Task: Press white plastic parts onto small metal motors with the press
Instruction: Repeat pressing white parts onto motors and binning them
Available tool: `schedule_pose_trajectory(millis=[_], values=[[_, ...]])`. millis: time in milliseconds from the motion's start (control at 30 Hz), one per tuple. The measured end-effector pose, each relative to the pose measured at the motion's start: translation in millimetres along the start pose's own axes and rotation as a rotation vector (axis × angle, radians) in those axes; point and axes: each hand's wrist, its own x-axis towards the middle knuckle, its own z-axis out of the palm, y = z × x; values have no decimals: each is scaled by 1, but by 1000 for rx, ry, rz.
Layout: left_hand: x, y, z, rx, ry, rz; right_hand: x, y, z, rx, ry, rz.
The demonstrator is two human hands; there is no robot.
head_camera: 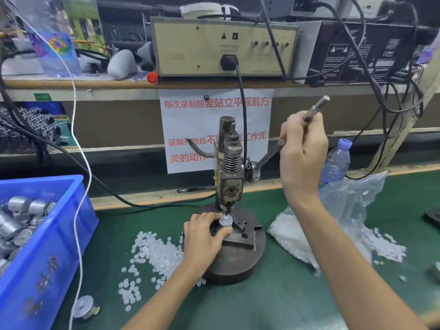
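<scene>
At the bench's left edge I see the blue bin (59, 246) of motors (20, 208). Loose white parts (152, 253) lie scattered beside it. My left hand (204, 234) pinches one small motor (225, 221) under the press (229, 182) ram, and my right hand (302, 153) is wrapped round the lever handle (317, 107) (raised, tilted). A clear bag (352, 198) sits further right.

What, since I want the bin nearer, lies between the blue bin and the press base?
In the head view, loose white plastic parts lie scattered on the green mat between the blue bin and the press base.
</scene>
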Motion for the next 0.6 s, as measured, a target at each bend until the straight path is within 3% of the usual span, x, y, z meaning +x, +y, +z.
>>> schedule_pose_trajectory(millis=[433, 600], values=[[-3, -1, 0, -19, 8, 16, -50, 11, -7, 174, 122, -66], [-3, -2, 2, -11, 19, 22, -48, 15, -4, 87, 121, -77]])
